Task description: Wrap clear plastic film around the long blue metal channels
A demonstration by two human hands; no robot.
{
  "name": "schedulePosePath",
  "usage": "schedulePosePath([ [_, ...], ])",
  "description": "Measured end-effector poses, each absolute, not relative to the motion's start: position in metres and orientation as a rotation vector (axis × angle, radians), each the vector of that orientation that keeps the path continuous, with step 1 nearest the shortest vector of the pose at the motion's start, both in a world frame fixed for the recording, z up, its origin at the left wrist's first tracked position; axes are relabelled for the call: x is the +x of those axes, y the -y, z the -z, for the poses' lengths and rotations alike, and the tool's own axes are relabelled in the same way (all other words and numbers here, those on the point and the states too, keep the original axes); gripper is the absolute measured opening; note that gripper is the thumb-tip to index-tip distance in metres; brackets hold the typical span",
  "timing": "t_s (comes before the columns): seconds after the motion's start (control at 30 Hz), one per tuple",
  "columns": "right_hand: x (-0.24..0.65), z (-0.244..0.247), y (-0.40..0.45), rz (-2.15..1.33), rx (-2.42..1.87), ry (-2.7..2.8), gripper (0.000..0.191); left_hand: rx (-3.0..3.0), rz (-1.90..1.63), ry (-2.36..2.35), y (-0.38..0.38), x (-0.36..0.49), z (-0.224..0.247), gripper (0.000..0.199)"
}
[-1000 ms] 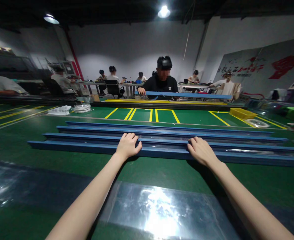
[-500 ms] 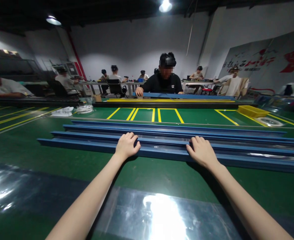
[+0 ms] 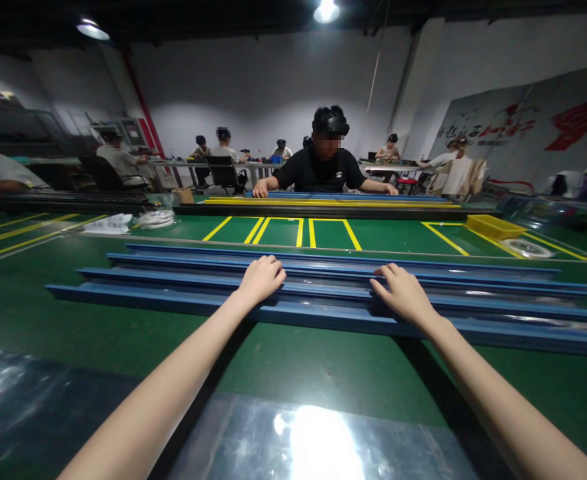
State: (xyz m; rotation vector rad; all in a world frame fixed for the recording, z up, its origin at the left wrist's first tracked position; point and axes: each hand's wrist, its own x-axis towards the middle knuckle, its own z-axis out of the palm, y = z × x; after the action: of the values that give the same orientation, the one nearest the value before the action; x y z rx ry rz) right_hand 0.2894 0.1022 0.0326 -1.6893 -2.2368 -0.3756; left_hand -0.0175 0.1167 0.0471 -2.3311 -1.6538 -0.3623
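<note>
Left hand (image 3: pixel 263 279) and right hand (image 3: pixel 403 291) are moved toward twelve o'clock.
Nearest blue rail (image 3: pixel 323 318) seems released; right grip is parted, left grip cannot be told.

Smooth rails (image 3: pixel 328 291); plastic sheet (image 3: pixel 323 440) (very glossy).

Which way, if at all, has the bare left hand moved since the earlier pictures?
Yes: the bare left hand moved forward, toward the straight yellow lines on the green tabletop.
</note>
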Motion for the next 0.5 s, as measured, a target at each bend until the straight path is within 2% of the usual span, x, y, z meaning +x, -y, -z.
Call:
schedulePosePath([
  [0.17,0.296,-0.031,-0.131,0.371,-1.692,2.266,0.035,-2.41,0.401,1.634,-0.145,0.013,-0.046,0.029],
  [0.5,0.276,-0.02,-0.17,0.178,-1.698,2.383,0.053,-2.71,0.276,1.628,-0.186,0.03,-0.027,0.059],
])
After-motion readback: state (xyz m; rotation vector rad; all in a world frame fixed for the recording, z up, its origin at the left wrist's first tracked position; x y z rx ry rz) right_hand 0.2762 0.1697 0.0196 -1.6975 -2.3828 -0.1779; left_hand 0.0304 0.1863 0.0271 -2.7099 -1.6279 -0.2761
